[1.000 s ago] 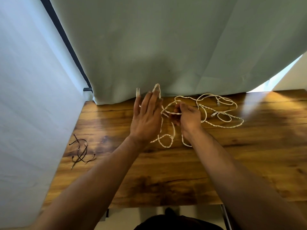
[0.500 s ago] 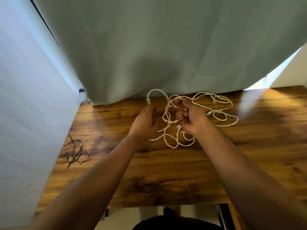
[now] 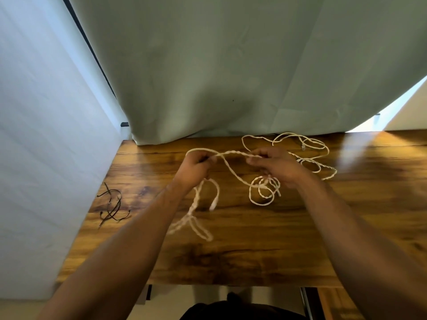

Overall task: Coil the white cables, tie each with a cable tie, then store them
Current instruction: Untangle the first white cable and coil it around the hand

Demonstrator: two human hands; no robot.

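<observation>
Nearest, a loose tail of cable (image 3: 194, 204) dangles blurred below the left hand (image 3: 195, 168), over the table (image 3: 231, 262). Ties (image 3: 112, 206) lie well apart at the left edge. Left hand fisted round the cable; right hand (image 3: 277, 165) pinches it, 1 span drawn between the 2, small loops hanging beneath the right. Beyond, the rest lies tangled by the curtain (image 3: 208, 77). Risk: pulling may cinch that tangle into a knot; the small loops may spill if the pinch slackens.
</observation>
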